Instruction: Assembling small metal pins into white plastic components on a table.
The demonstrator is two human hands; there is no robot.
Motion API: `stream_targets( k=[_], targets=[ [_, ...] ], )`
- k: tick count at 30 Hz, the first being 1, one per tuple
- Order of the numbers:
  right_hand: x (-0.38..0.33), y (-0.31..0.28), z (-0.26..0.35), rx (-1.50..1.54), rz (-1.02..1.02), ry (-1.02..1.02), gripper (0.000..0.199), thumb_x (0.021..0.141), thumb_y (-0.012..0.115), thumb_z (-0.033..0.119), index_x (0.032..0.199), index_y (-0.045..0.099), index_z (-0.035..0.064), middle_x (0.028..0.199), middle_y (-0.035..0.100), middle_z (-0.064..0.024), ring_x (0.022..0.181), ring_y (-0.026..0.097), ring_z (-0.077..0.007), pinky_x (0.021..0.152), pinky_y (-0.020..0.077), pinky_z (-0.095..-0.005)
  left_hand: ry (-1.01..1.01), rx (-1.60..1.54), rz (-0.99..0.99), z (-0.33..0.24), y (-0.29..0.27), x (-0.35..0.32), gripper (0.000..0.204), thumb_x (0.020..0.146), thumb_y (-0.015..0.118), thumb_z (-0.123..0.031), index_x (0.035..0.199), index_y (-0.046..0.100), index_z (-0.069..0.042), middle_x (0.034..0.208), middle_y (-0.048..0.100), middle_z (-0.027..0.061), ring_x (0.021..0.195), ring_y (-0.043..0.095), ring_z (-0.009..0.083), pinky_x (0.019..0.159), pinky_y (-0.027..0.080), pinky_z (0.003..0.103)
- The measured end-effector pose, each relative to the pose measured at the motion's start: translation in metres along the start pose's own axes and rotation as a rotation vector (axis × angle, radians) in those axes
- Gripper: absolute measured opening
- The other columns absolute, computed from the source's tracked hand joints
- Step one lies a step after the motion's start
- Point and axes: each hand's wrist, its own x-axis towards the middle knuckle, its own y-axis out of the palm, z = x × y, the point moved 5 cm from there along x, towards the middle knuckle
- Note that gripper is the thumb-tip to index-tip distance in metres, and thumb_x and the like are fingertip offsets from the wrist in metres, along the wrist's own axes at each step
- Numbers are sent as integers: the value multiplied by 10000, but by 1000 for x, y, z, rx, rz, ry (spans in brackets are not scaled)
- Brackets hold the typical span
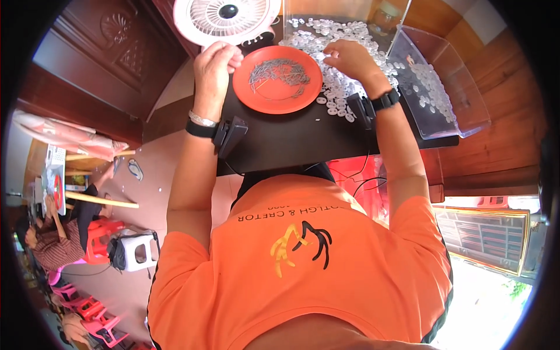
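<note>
A round red-orange plate (pixel 280 104) lies on the black table and holds many small, thin grey metal pieces (pixel 283 73). At its left edge is my left hand (pixel 213 73), fingers curled together. What they hold, if anything, is hidden. To the right of the plate spreads a pile of small, clear-white oval plastic pieces with holes (pixel 344 84). My right hand (pixel 353 61) is above this pile, thumb and fingertips pinched together; I cannot make out what is between them. Both wrists wear black straps with small dark devices.
A white fan (pixel 227 23) stands beyond my left hand. Clear plastic bins (pixel 466 99) with more white pieces stand at the right and back of the black table (pixel 274 137). Far left, another person (pixel 58 245) sits on a red stool by another table.
</note>
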Motion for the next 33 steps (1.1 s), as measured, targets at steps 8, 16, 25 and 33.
stream_targets(
  k=[8,16,25,33],
  targets=[
    [10,32,-8,-131,21,-4,228,725,616,219,912,679,104,871,651,-137,854,609,-320,761,480,-407,-91,95,67,33,3,-3,174,863,542,-144,778,613,-9,682,601,28,609,545,77,566,434,209],
    [3,23,-8,-164,40,88,195,724,600,247,795,677,81,841,659,-132,838,621,-322,725,495,-424,-167,292,259,47,12,-7,227,849,528,-185,797,612,19,645,603,62,578,573,121,570,457,250],
    [-10,7,-27,-134,-71,104,220,732,587,283,793,651,81,770,649,-110,764,617,-302,691,481,-390,-120,904,112,29,-3,-3,348,837,473,-339,870,618,-25,812,618,198,830,580,385,707,441,428],
    [-22,14,23,147,280,-146,179,631,696,199,726,651,54,681,628,-84,655,614,-243,582,462,-345,-123,786,38,38,-11,0,339,838,479,-335,886,615,-29,818,605,217,842,569,402,716,431,441]
  ],
)
